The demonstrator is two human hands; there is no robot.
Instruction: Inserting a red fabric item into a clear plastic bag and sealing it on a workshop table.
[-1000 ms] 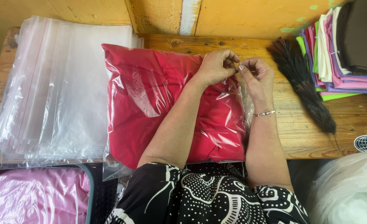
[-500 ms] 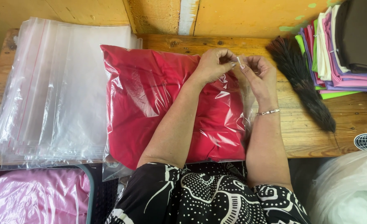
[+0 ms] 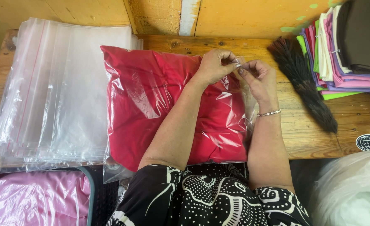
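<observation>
On the wooden table, left hand and right hand pinch red bagged garment.

A worn wooden plank tabletop carries a stack of clear plastic zip bags at left, a bagged red garment at centre, a dark feather duster and folded coloured cloths at upper right.

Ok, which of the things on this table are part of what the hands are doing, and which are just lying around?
In use:
left hand
right hand
clear bag with red cloth inside, pinched at its far right corner

Lying about:
stack of empty clear bags
dark brush
folded cloths
pink packed bag
</observation>
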